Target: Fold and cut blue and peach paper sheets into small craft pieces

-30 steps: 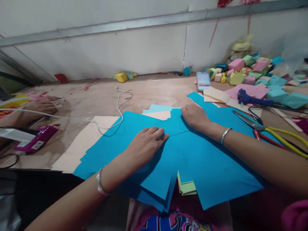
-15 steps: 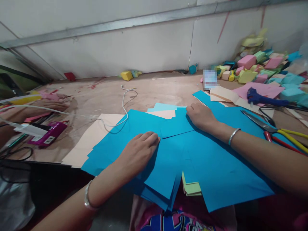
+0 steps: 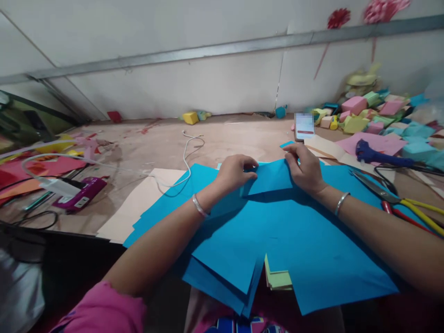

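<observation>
- In the head view, the blue strip (image 3: 272, 178) is lying between the two hands at the centre, looking plain, matte and slightly bowed, and casting a dark shadow below its lower edge.
- The left hand (image 3: 232, 175) is reaching its nine o'clock end, thumb and forefinger standing apart.
- The right hand (image 3: 307, 170) is touching its three o'clock end; whether the fingers are clamping it, I cannot tell.
- Under both hands, broad blue sheets (image 3: 239, 231) are overlapping, their edges fanning out towards seven o'clock.
- From the strip, green paper (image 3: 279, 280) is showing at six, peach paper (image 3: 145, 203) at eight, the phone (image 3: 305, 128) at one, and the glue gun (image 3: 381, 152) and scissors (image 3: 376, 187) at about three.
- The right hand is hiding the strip's far end; blurred squares are covering part of the phone's edge, and the picture's right edge is cutting off the scissor handles.
</observation>
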A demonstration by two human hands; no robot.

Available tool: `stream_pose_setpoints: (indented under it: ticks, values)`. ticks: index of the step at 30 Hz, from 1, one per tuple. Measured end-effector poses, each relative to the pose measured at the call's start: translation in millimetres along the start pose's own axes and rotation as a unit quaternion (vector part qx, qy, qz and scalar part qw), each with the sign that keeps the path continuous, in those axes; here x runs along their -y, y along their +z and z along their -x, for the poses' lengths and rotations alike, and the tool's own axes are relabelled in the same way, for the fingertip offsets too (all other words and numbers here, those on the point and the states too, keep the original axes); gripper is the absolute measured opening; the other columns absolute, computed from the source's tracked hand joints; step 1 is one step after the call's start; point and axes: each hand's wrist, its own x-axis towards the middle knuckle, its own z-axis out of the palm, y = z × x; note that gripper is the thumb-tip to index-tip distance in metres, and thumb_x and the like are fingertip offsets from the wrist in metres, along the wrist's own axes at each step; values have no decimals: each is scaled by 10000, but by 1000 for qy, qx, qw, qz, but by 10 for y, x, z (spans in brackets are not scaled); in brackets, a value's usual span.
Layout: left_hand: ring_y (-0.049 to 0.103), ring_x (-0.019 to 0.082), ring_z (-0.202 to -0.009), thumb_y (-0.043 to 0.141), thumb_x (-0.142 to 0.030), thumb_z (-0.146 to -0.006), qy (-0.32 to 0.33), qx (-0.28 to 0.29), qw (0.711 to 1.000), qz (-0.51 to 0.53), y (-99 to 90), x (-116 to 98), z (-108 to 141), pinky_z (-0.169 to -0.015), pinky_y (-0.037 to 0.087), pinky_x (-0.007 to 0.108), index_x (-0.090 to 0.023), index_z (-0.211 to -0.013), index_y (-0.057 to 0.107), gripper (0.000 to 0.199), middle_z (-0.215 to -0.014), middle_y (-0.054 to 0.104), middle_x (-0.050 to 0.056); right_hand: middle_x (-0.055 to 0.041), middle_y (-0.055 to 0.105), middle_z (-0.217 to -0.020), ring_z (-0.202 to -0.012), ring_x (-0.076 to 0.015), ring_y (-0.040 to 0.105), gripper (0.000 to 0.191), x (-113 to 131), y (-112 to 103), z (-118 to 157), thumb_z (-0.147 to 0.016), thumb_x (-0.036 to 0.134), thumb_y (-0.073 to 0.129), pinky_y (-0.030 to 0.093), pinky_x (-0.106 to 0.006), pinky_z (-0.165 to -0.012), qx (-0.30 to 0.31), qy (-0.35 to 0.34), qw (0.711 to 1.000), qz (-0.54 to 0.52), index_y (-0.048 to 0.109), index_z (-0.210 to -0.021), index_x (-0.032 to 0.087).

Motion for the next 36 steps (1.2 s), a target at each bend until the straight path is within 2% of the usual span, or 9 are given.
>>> stream_pose_setpoints:
  ticks: [4, 8, 12, 15, 18, 21, 27, 32, 36]
  values:
    - [600, 166, -698, 721, -152, -689, -18, -20, 994, 101, -18, 141, -6, -683, 453, 296, -170, -736, 717, 51, -707, 676, 25, -32, 608, -774, -690, -175, 549, 251, -48, 13, -36, -912, 400, 489, 463, -326, -678, 13, 103, 976, -192, 633, -923, 194]
    - [565, 122, -621, 720, -234, -708, -19, -11, 984, 178, -106, 211, 31, -593, 428, 253, -162, -739, 679, 88, -686, 650, 9, -15, 657, -827, -734, -177, 605, 319, -73, 30, -52, -744, 433, 712, 516, -323, -690, 120, 198, 883, -408, 639, -967, 218]
    - [540, 98, -611, 758, -246, -686, -44, 3, 957, 287, -106, 189, 43, -591, 405, 237, -162, -751, 662, 143, -679, 624, -12, -13, 691, -935, -832, -203, 643, 563, -7, 34, 5, -619, 322, 844, 547, -362, -766, 197, 182, 849, -455, 613, -1129, 261]
    - [532, 95, -626, 770, -245, -680, -53, 12, 945, 323, -81, 151, 63, -602, 401, 233, -170, -753, 653, 157, -685, 611, -22, -15, 700, -945, -897, -214, 650, 446, 70, 47, 40, -617, 297, 851, 545, -381, -820, 219, 184, 838, -465, 658, -1016, 254]
    - [516, 93, -624, 773, -266, -683, -67, 4, 937, 342, -83, 142, 73, -595, 392, 228, -170, -753, 643, 176, -687, 593, -25, -5, 692, -814, -766, -198, 637, 314, 112, 56, 43, -595, 317, 856, 547, -362, -703, 212, 231, 825, -471, 680, -840, 232]
    - [492, 87, -599, 785, -284, -669, -100, -18, 925, 367, -107, 175, 57, -562, 373, 222, -168, -758, 629, 214, -679, 575, -25, 10, 660, -713, -632, -155, 588, 294, 101, 47, 26, -584, 331, 868, 510, -318, -598, 158, 267, 820, -481, 669, -767, 215]
    - [475, 93, -581, 775, -308, -659, -125, -34, 909, 395, -144, 256, 10, -524, 369, 224, -180, -754, 587, 246, -668, 542, -26, -40, 715, -912, -787, -198, 644, 428, 13, 32, -8, -570, 342, 886, 542, -348, -675, 81, 286, 828, -476, 685, -923, 211]
    - [376, 68, -491, 785, -281, -644, -151, -34, 903, 400, -157, 273, 2, -438, 244, 215, -180, -719, 582, 239, -599, 471, -49, 30, 620, -703, -566, -113, 512, 374, -50, 59, -12, -596, 354, 870, 420, -257, -497, 48, 304, 853, -422, 622, -837, 211]
    - [440, 76, -516, 792, -271, -639, -154, -31, 901, 405, -164, 268, 2, -461, 284, 216, -179, -786, 648, 225, -649, 559, -28, 37, 557, -637, -521, -93, 443, 329, -77, 63, -13, -637, 372, 836, 336, -242, -448, 63, 285, 864, -410, 604, -792, 196]
